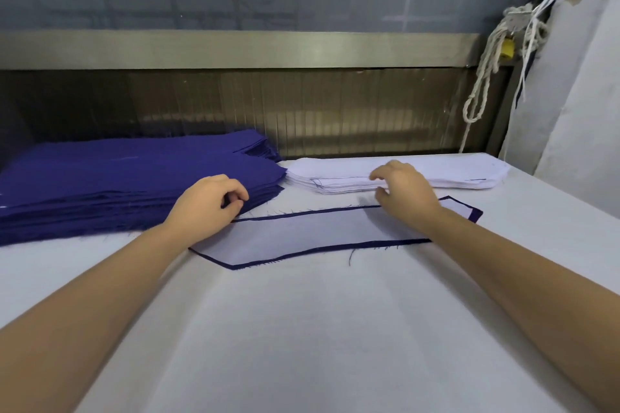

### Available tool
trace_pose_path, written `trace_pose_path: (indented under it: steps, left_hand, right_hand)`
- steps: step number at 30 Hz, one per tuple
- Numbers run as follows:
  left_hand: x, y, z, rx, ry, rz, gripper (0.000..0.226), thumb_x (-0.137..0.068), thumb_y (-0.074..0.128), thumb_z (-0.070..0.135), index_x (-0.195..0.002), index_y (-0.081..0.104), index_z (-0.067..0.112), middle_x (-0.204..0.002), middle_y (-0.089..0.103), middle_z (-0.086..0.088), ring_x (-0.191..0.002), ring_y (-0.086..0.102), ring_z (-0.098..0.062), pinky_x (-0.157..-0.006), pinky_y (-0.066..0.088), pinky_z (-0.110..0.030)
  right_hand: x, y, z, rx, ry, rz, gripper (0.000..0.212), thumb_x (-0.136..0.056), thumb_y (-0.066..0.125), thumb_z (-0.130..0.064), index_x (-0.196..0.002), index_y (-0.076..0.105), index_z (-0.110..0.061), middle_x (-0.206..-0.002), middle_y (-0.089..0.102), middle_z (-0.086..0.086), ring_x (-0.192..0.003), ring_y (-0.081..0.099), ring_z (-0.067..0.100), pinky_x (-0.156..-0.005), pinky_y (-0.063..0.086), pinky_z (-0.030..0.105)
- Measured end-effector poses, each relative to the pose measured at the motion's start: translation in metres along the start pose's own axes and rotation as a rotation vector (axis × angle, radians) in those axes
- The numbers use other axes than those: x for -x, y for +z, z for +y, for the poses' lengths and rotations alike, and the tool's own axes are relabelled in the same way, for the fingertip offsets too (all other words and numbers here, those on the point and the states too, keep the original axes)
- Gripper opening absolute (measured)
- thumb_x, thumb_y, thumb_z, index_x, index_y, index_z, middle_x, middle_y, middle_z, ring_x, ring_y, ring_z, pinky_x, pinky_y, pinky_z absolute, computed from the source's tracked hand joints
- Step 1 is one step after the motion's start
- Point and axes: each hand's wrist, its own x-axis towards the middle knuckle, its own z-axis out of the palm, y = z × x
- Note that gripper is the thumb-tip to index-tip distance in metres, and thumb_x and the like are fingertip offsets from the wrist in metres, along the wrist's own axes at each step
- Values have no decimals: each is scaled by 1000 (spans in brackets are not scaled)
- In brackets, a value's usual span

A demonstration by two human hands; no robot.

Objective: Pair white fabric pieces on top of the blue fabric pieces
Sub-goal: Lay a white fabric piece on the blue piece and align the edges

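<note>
Your L hand (208,201) sits at the near right corner of the blue stack (117,178). Fingers are curled in tight, w/ tips and thumb against the stack's edge. Can't tell if a piece is actually pinched between them or if they only touch the edge.

Your R hand (402,188) is at the near edge of the white stack (453,173), approx mid-length. Fingers curl over the top, thumb comes in low at the edge, so it grips the upper layers. How many pieces it holds can't be made out.

The two stacks lie side by side at the far edge of the table (302,329), blue on the left and white on the right. Their inner ends are just beside each other. The blue stack is the taller one, w/ its layers fanned at the near side.

One finished pair lies flat in front of the stacks, between your forearms. The white piece (302,235) is on top of the blue piece (474,213), w/ blue showing as a thin border all round and wider at the right end. Loose threads stick out along its edges. Your R wrist crosses over its right part.

A white rope (486,77) hangs knotted at the back right corner, beside the wall.
</note>
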Motion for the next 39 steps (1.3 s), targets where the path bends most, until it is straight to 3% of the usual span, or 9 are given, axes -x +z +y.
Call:
trace_pose_path:
  steps: [7,10,14,19,21,25,28,33,39]
  left_hand:
    - [-40,28,36,55,-33,15,16,-87,58,10,-96,68,20,-84,56,10,-75,47,-9,-68,39,-25]
    - [-52,35,44,36,-45,-11,17,-87,57,11,-97,69,19,-91,61,5,-83,51,-15,-73,44,-29]
    - [-63,42,46,28,-83,-33,19,-87,55,9,-96,69,19,-96,63,2,-92,54,-20,-80,47,-34]
    - [-69,53,48,130,-129,-25,18,-87,55,8,-96,67,18,-95,61,2,-86,53,-17,-77,45,-31]
    - [-70,56,48,192,-131,-13,20,-88,55,6,-102,65,17,-95,59,2,-79,50,-12,-72,41,-25]
    - [-73,55,49,289,-148,-2,30,-88,56,5,-116,55,16,-92,58,3,-72,50,-12,-75,45,-28]
    - [-76,54,50,353,-164,-8,40,-88,56,5,-125,47,17,-85,57,7,-69,51,-8,-73,45,-28]
    - [-78,49,61,603,-210,-37,42,-95,51,17,-133,41,29,-91,62,7,-83,57,-10,-76,43,-24]
    - [-85,43,88,939,-341,-255,43,-102,33,38,-143,23,42,-101,69,-3,-85,65,-14,-72,49,-24]
  right_hand:
    - [-41,31,-38,155,-324,66,38,-96,41,-12,-132,52,-14,-134,46,5,-124,35,26,-95,28,32]
    - [-57,40,-44,246,-289,0,35,-95,43,-12,-128,54,-15,-130,49,4,-121,38,25,-91,29,32]
    - [-66,46,-47,267,-210,-26,19,-92,48,-6,-103,61,-14,-112,57,4,-105,48,25,-76,28,28]
    - [-69,45,-46,114,-107,18,18,-91,49,-4,-100,61,-14,-105,63,4,-98,54,25,-66,31,27]
    - [-68,43,-46,-31,-24,1,17,-90,50,-9,-97,64,-17,-100,65,2,-94,56,24,-65,34,27]
    - [-68,38,-41,-405,132,40,10,-88,61,-22,-83,68,-17,-87,68,-1,-84,61,20,-65,41,27]
    - [-69,36,-39,-620,183,79,13,-88,63,-28,-84,70,-18,-88,69,-2,-85,60,17,-71,45,28]
    - [-72,35,-41,-686,189,158,15,-91,58,-24,-91,71,-15,-88,67,-3,-82,57,13,-70,42,26]
    - [-71,34,-47,-627,104,277,18,-93,57,-24,-97,72,-14,-97,64,-2,-86,53,9,-72,41,24]
